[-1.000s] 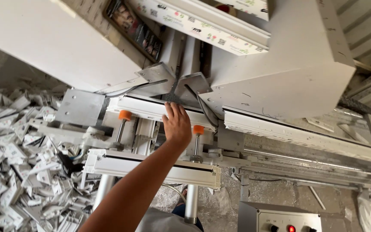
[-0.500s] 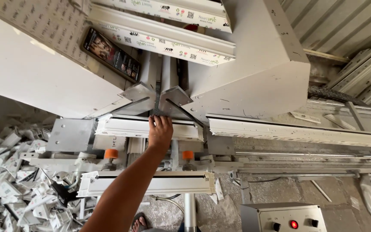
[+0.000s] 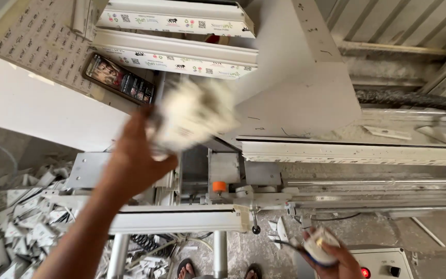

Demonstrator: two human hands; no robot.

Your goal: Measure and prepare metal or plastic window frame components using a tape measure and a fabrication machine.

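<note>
Since half a second ago our left hand [image 3: 135, 155] has lifted off the machine's [image 3: 223, 181] centre and now closes its grip on a blurred white wad [image 3: 194, 116] — soft, rag-like — raised above the metal frame. Low right, our right hand [image 3: 331, 256] curls around a small white rounded object [image 3: 320, 243] — kept clear beside the grey control box [image 3: 383, 261].

White profile strips [image 3: 176, 39] stacked far, upper left – dark phone [image 3: 118, 78] just below them. Heap of white offcuts [image 3: 14, 217] near left floor. Control box [image 3: 383, 262] near right – red button lit.
</note>
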